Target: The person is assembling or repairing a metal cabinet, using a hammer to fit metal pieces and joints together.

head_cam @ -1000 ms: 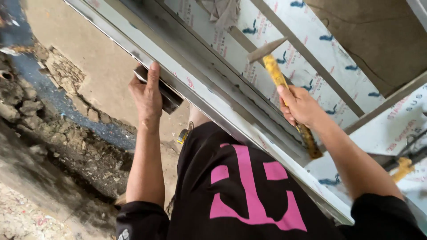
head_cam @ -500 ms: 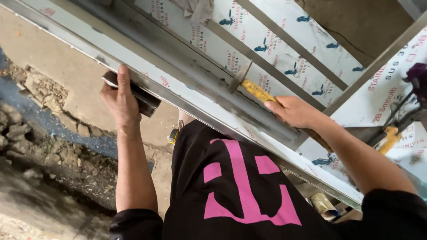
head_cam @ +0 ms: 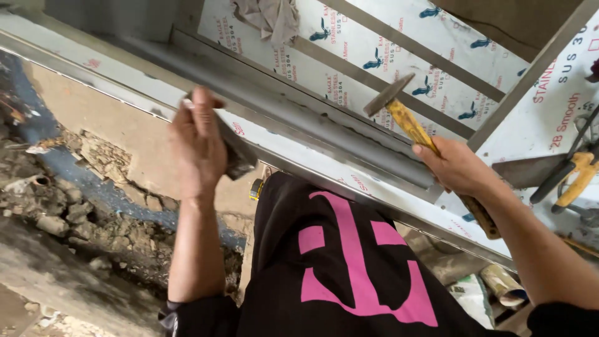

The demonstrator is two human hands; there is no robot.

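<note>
A hammer (head_cam: 412, 128) is gripped by the right hand (head_cam: 458, 167), with the fingers wrapped tight around the yellow wooden handle. The hammer's long line runs from near right up to far left. Its dark metal head is at the far left end, raised just above the long metal frame (head_cam: 349, 146). The bottom end of the handle sticks out below the hand, toward the near right. The right arm is stretched out from the near right corner, with the wrist bent a little.

A dark flat block (head_cam: 236, 151) is held by the left hand (head_cam: 198, 142). The hand is closed over it, with the fingers pressed together on top. The block is held against the near edge of the frame, on the left side. The left arm comes straight up from below, with the elbow near the black shirt with a pink shape (head_cam: 349, 268).

The frame is laid slanting from far left to near right. White covered sheets with thin metal bars are seen beyond it. A crumpled cloth (head_cam: 268, 17) is seen at the far edge. Yellow-handled pliers (head_cam: 577, 175) are seen at the right. Broken stones and dirt (head_cam: 75, 206) are seen on the ground at the left.
</note>
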